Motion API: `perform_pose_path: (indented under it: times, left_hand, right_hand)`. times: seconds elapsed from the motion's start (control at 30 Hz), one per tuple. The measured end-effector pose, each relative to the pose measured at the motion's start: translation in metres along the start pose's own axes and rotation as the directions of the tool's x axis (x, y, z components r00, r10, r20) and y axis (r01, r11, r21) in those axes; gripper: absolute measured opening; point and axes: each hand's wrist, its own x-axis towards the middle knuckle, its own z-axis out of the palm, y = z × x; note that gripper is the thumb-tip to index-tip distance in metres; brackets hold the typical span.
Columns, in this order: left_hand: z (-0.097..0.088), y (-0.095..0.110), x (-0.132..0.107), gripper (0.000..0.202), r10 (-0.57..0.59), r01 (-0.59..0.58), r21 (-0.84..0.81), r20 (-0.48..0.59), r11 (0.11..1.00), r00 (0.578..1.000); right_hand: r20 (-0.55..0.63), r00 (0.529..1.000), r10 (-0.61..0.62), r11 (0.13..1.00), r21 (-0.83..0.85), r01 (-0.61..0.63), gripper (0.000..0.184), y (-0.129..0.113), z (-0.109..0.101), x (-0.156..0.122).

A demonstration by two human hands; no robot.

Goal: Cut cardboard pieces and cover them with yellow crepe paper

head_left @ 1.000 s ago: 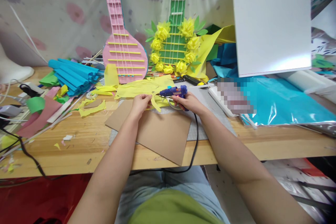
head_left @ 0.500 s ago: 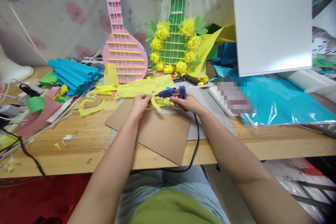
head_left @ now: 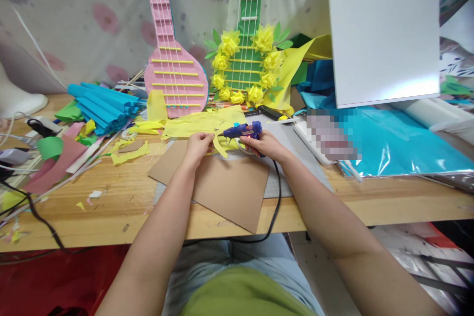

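My right hand (head_left: 265,144) is closed round a blue hot glue gun (head_left: 242,131), whose small red light glows. The gun's nozzle points left, at a curved yellow paper strip (head_left: 221,148). My left hand (head_left: 200,146) pinches that strip near its upper end, so the nozzle and my left fingertips are close together. Whether the nozzle touches the paper I cannot tell. Below both hands lies a brown cardboard sheet (head_left: 229,187) on a grey cutting mat (head_left: 303,168). A larger yellow paper sheet (head_left: 200,121) lies just behind the hands.
Behind stand a pink paper guitar (head_left: 177,76) and a green paper guitar (head_left: 242,66) ringed with yellow flowers. Blue crepe paper (head_left: 103,106) and scraps lie left. A white board (head_left: 385,34) and wrapped blue sheets (head_left: 403,143) are at right. The gun's black cord (head_left: 277,207) hangs over the table's edge.
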Motion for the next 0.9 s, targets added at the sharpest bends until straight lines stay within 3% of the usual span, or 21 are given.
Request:
perform_pose_path:
  times: [0.57, 0.67, 0.77, 0.9]
  left_hand:
    - [-0.001, -0.002, 0.002, 0.015, 0.003, -0.003, 0.008, 0.006, 1.0, 1.0]
    - [-0.002, -0.003, 0.002, 0.018, 0.019, -0.019, -0.002, 0.02, 1.0, 1.0]
    - [0.0, -0.002, 0.0, 0.021, 0.078, -0.079, 0.003, 0.103, 0.997, 0.992]
    - [0.008, 0.0, -0.009, 0.022, 0.155, -0.169, 0.039, 0.239, 0.985, 0.958]
  right_hand:
    - [-0.052, 0.999, 0.001, 0.999, 0.045, 0.001, 0.045, 0.003, -0.003, 0.002]
    - [-0.176, 0.984, 0.009, 0.986, 0.163, 0.02, 0.045, 0.004, -0.003, 0.004]
    - [-0.291, 0.953, 0.078, 0.93, 0.367, 0.036, 0.041, 0.004, 0.0, 0.008]
    - [-0.246, 0.969, 0.035, 0.852, 0.514, 0.099, 0.042, 0.003, 0.009, 0.01]
